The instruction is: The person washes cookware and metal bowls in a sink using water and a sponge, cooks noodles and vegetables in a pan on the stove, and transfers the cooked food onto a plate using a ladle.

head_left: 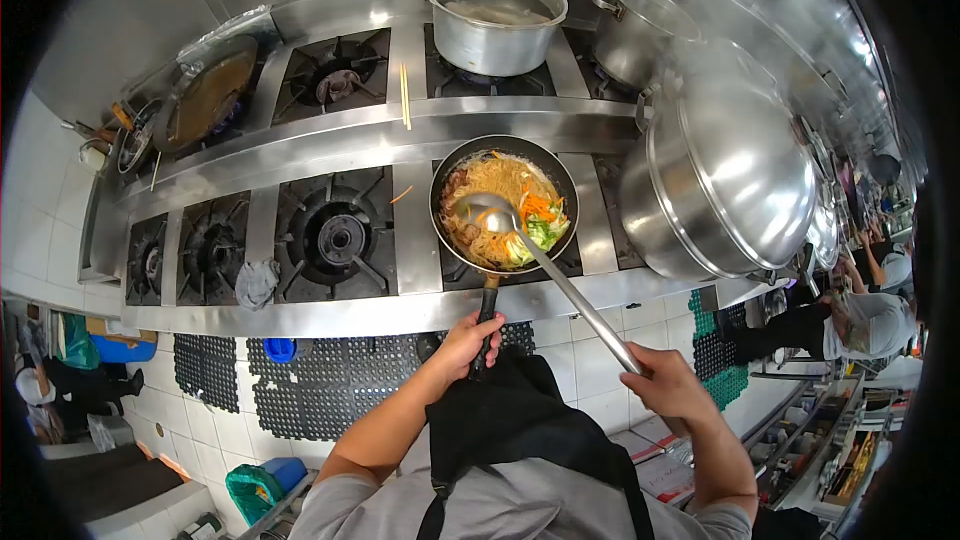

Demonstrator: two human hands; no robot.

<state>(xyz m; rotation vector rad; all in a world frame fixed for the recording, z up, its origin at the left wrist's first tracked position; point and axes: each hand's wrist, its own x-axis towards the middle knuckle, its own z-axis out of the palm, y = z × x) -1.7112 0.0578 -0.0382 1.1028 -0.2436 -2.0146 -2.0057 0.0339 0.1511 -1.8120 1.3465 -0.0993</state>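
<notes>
Beyond the left fingers (474, 329) clasping its handle (490, 294) sits the pan (500, 142).

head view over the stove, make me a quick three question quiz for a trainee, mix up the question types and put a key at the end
1. Which hand grips the handle of the frying pan?

2. True or false: the bowl of the ladle is outside the pan's rim.

3. What lies crumpled on the stove, to the left of the pan in the picture?
A) a gray cloth
B) a yellow sponge
C) a red towel

Key
1. The left hand.
2. False: seen from above, the ladle's bowl is within the rim.
3. A
</notes>
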